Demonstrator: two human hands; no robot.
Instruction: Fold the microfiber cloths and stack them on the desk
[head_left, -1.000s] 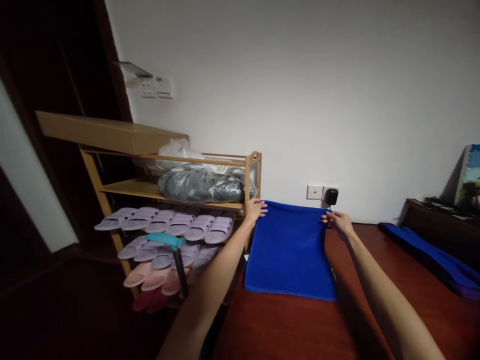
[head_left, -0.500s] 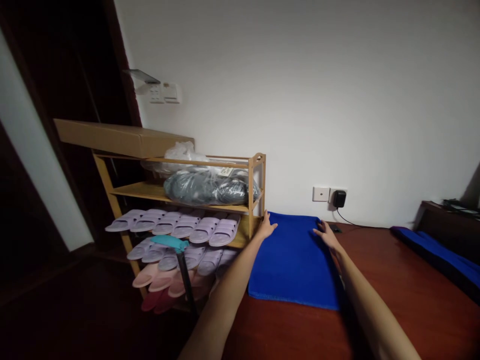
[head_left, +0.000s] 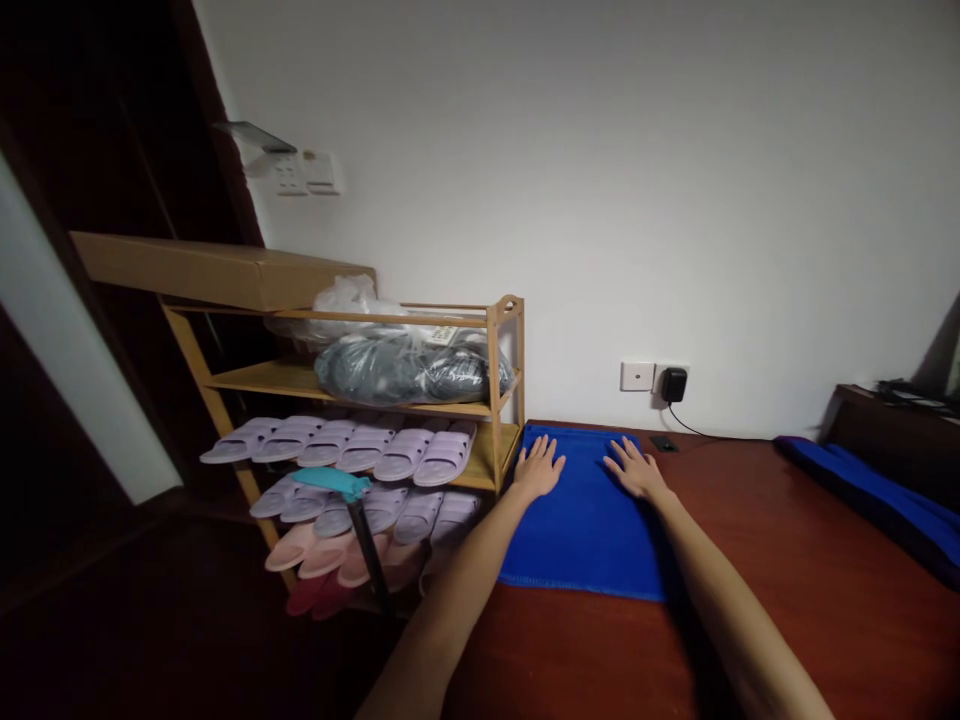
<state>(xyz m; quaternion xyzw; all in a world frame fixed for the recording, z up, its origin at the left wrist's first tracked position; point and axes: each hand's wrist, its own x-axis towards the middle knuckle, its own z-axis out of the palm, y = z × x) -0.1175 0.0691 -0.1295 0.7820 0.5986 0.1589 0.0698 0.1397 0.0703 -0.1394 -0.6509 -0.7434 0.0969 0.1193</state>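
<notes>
A blue cloth (head_left: 585, 530) lies flat on the reddish-brown table (head_left: 570, 655), its far edge close to the wall. On the cloth's far left part rests my left hand (head_left: 538, 468), palm down with the fingers spread. My right hand (head_left: 634, 468) lies palm down near the far right corner, its fingers spread too. Neither hand holds anything.
Left of the table stands a wooden rack (head_left: 493, 365) with rows of slippers (head_left: 442, 455), plastic-wrapped items (head_left: 405, 370) and a cardboard box (head_left: 255, 280). A black adapter (head_left: 673, 385) is plugged in. More blue cloth (head_left: 885, 500) lies at the right.
Both hands have moved from the cloth's side edges onto its top and now lie flat with fingers spread. The camera view has shifted slightly.
</notes>
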